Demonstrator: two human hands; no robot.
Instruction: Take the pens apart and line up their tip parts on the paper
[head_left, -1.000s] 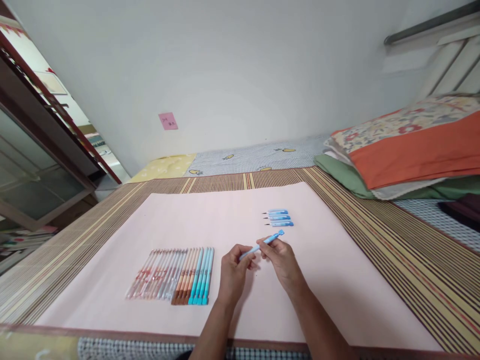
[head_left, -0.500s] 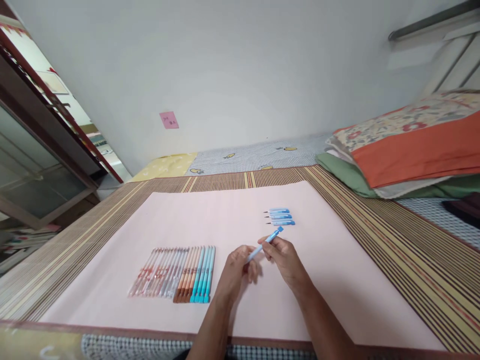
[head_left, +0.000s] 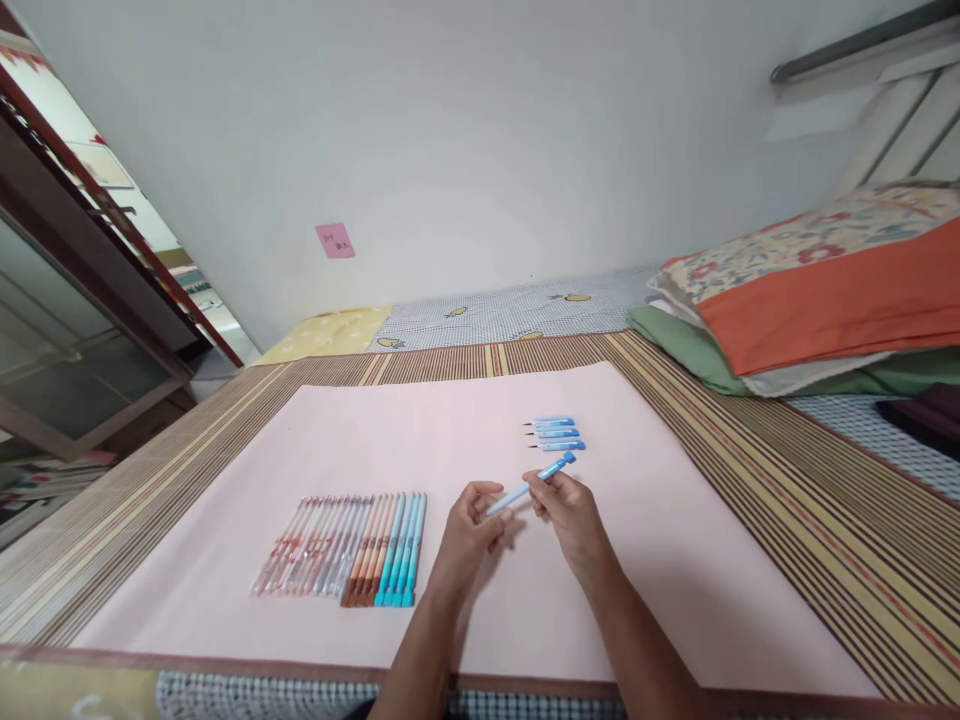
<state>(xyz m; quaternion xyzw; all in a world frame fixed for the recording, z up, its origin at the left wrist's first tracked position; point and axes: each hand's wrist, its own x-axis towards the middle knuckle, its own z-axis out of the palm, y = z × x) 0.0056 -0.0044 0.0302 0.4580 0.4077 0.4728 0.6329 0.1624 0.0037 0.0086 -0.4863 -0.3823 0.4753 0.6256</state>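
Observation:
A light blue pen [head_left: 525,489] with a darker blue end is held slantwise above the pink sheet [head_left: 420,430]. My right hand [head_left: 564,505] pinches it near the blue end. The thumb and fingers of my left hand [head_left: 474,520] are at its lower left end, closed around the tip. Beyond my right hand lie several short blue pens [head_left: 556,434] with dark points facing left. To the left, a row of pens lies side by side: clear-wrapped ones [head_left: 315,545], brown and peach ones [head_left: 370,550], and turquoise ones [head_left: 403,550].
The sheet lies on a striped mat [head_left: 720,460]. Folded bedding with an orange band [head_left: 832,300] is piled at the right. A white wall with a pink note [head_left: 334,240] stands behind, and a glass-paned door [head_left: 67,350] is at the left.
The held pen has tilted slightly flatter, its blue end shifting right. The fingers of my left hand have changed position at the lower end. The view has shifted slightly.

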